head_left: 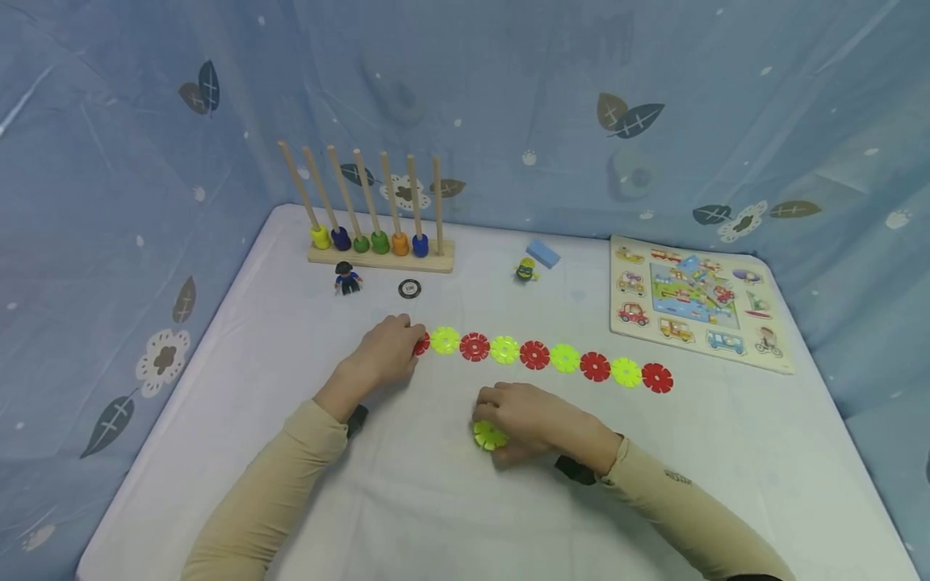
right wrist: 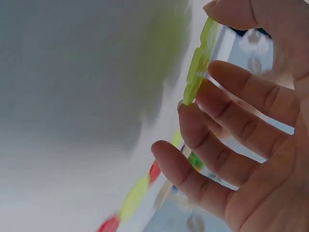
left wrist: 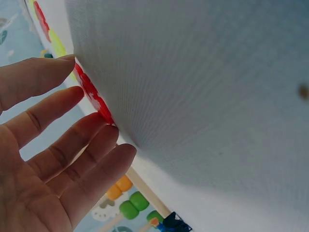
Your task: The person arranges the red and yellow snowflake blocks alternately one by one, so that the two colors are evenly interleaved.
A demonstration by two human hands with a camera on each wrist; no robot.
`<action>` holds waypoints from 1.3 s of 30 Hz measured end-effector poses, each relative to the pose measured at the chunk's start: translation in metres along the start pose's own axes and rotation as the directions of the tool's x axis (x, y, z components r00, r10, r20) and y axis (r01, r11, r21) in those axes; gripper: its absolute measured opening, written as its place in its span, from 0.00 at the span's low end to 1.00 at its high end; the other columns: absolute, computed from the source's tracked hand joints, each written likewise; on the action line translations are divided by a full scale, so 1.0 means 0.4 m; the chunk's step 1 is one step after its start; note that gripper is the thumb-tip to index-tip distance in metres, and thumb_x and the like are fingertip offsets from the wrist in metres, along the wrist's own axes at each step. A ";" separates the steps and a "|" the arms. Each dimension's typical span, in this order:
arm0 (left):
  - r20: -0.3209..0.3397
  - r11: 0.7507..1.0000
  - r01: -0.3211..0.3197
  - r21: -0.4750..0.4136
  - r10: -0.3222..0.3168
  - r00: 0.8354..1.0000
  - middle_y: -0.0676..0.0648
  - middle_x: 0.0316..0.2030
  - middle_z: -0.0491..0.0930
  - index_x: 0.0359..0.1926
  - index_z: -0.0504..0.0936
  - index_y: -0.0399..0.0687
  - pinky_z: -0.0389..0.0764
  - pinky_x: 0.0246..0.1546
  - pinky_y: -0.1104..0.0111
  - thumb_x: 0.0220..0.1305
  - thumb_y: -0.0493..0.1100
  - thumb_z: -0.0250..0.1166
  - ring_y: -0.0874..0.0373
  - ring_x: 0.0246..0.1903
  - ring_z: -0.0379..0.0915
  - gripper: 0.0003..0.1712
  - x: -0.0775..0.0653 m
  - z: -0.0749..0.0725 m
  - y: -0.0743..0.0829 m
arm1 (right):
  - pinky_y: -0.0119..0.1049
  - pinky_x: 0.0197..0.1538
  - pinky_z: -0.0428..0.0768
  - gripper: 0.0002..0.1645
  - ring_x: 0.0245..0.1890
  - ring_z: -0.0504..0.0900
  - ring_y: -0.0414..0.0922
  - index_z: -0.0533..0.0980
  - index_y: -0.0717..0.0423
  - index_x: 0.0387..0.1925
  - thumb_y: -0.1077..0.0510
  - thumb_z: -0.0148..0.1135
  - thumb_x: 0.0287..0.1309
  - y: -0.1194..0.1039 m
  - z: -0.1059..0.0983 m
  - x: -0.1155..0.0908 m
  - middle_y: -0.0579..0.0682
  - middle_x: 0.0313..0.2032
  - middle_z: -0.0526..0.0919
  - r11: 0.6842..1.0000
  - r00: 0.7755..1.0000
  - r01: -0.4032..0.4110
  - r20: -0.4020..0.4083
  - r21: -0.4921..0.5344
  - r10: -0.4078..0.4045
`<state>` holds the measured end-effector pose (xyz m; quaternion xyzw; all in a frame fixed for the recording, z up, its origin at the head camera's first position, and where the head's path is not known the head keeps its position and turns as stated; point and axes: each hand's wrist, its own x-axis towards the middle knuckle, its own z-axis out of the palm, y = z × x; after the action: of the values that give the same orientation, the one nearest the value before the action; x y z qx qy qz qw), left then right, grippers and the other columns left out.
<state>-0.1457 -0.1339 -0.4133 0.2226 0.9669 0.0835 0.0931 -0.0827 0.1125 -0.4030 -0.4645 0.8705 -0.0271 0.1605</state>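
A row of flat, notched snowflake discs [head_left: 534, 355], alternating red and yellow-green, runs across the white table. At the row's left end my left hand [head_left: 387, 349] holds a red snowflake disc [left wrist: 94, 94] by its edges, with thumb and fingertips spread round it. That disc lies at the table surface, partly hidden by the fingers in the head view. Nearer me, below the row, my right hand [head_left: 534, 418] grips a yellow-green snowflake disc [right wrist: 200, 60] between thumb and fingertips. In the right wrist view this disc is tilted and slightly above the cloth.
At the back left stands a wooden peg stand [head_left: 381, 258] with coloured beads. A toy figure [head_left: 347, 279] and a round black chip [head_left: 410, 289] lie before it. Further right are a small yellow-green toy [head_left: 525, 269], a blue block [head_left: 542, 253] and a wooden picture puzzle [head_left: 701, 303].
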 end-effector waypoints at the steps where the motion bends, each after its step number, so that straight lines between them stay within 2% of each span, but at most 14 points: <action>1: 0.002 1.000 0.001 0.000 -0.001 1.000 0.40 0.38 0.78 0.50 0.80 0.40 0.78 0.38 0.57 0.59 0.37 0.63 0.49 0.35 0.72 0.17 0.000 0.000 0.000 | 0.35 0.50 0.81 0.29 0.46 0.78 0.42 0.78 0.48 0.50 0.44 0.73 0.45 0.012 0.000 -0.016 0.46 0.48 0.80 1.000 1.000 -0.022 -0.010 0.018 0.022; 6: 0.004 1.000 0.007 -0.008 -0.007 1.000 0.41 0.38 0.78 0.50 0.80 0.40 0.78 0.38 0.58 0.58 0.37 0.63 0.50 0.35 0.72 0.17 0.002 0.002 -0.002 | 0.39 0.51 0.82 0.31 0.48 0.80 0.44 0.78 0.50 0.50 0.45 0.75 0.43 0.072 0.002 -0.094 0.47 0.49 0.81 0.990 0.989 -0.125 -0.076 0.069 0.130; 13: 0.005 1.000 -0.001 0.001 0.001 1.000 0.41 0.37 0.78 0.50 0.80 0.40 0.78 0.37 0.58 0.58 0.37 0.63 0.50 0.34 0.72 0.17 0.003 0.005 -0.003 | 0.43 0.50 0.82 0.30 0.47 0.80 0.46 0.80 0.50 0.48 0.49 0.78 0.38 0.143 0.003 -0.202 0.48 0.47 0.81 0.957 0.950 -0.271 -0.130 0.106 0.283; 18: 0.021 1.000 0.015 -0.005 -0.014 1.000 0.41 0.39 0.78 0.51 0.80 0.41 0.78 0.39 0.58 0.59 0.37 0.62 0.50 0.36 0.72 0.18 0.002 0.002 -0.002 | 0.46 0.48 0.82 0.28 0.46 0.81 0.50 0.81 0.53 0.45 0.53 0.78 0.36 0.188 -0.003 -0.279 0.52 0.47 0.82 0.925 0.910 -0.360 -0.176 0.116 0.376; 23: 0.013 1.000 0.005 -0.008 -0.005 1.000 0.40 0.39 0.78 0.51 0.79 0.39 0.78 0.38 0.58 0.59 0.37 0.62 0.50 0.36 0.73 0.18 0.002 0.004 -0.004 | 0.49 0.45 0.82 0.26 0.42 0.81 0.50 0.81 0.54 0.43 0.54 0.77 0.37 0.240 -0.009 -0.355 0.54 0.46 0.82 0.881 0.859 -0.452 -0.200 0.140 0.472; 26: 0.011 1.000 0.007 -0.009 -0.007 1.000 0.40 0.39 0.78 0.52 0.79 0.39 0.79 0.39 0.57 0.59 0.36 0.62 0.49 0.37 0.73 0.18 0.004 0.005 -0.005 | 0.48 0.43 0.82 0.26 0.41 0.81 0.50 0.81 0.56 0.43 0.54 0.76 0.37 0.279 -0.005 -0.398 0.55 0.46 0.82 0.848 0.827 -0.506 -0.190 0.157 0.529; 33: 0.016 1.000 0.016 -0.015 -0.016 1.000 0.39 0.41 0.78 0.53 0.79 0.39 0.79 0.41 0.57 0.59 0.36 0.61 0.49 0.38 0.74 0.19 0.006 0.003 -0.003 | 0.47 0.37 0.81 0.28 0.40 0.81 0.56 0.80 0.61 0.45 0.52 0.73 0.40 0.366 0.014 -0.471 0.64 0.47 0.80 0.763 0.760 -0.614 -0.108 0.205 0.641; 39: 0.006 1.000 0.006 -0.012 -0.006 1.000 0.39 0.40 0.78 0.51 0.79 0.38 0.79 0.40 0.57 0.59 0.36 0.62 0.48 0.37 0.74 0.18 0.003 0.001 -0.003 | 0.48 0.36 0.80 0.31 0.41 0.80 0.60 0.79 0.64 0.46 0.51 0.73 0.40 0.409 0.027 -0.488 0.68 0.49 0.78 0.723 0.733 -0.657 -0.045 0.213 0.679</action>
<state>-0.1473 -0.1345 -0.4140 0.2195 0.9666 0.0885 0.0979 -0.1093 0.3660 -0.3955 -0.1002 0.9809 -0.0749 0.1489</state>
